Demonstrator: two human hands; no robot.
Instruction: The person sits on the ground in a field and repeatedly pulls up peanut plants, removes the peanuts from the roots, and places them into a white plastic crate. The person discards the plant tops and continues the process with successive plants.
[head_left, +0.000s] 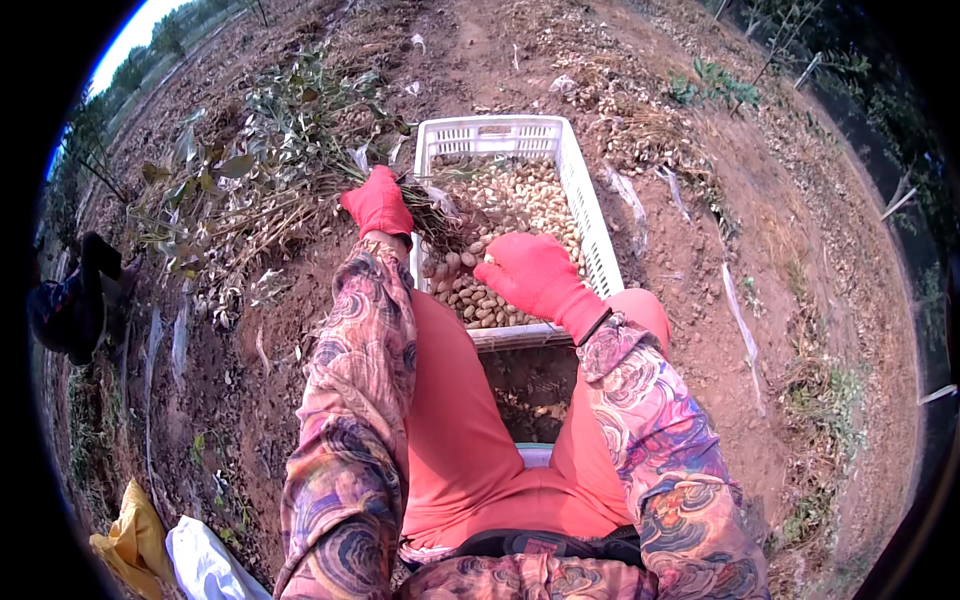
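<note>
My left hand (379, 204), in a red glove, grips a bundle of peanut plants by the stems. Their roots (433, 225) hang over the left rim of a white slatted plastic crate (592, 217), with several peanuts on them. Leafy tops (300, 127) spread out to the left of that hand. Over the crate's near right part is my right hand (529, 276), also gloved in red, its fingers curled. A small pale peanut (490, 259) shows at the fingertips. Loose unshelled peanuts (525, 187) cover the crate's bottom; dust or motion blurs some near the roots.
Pulled peanut plants (637, 139) lie in a row at the right. Strips of plastic film (739, 315) stick out of the soil. A person in dark clothing (75, 300) is at the far left. Yellow (135, 536) and white sacks (210, 562) lie at lower left.
</note>
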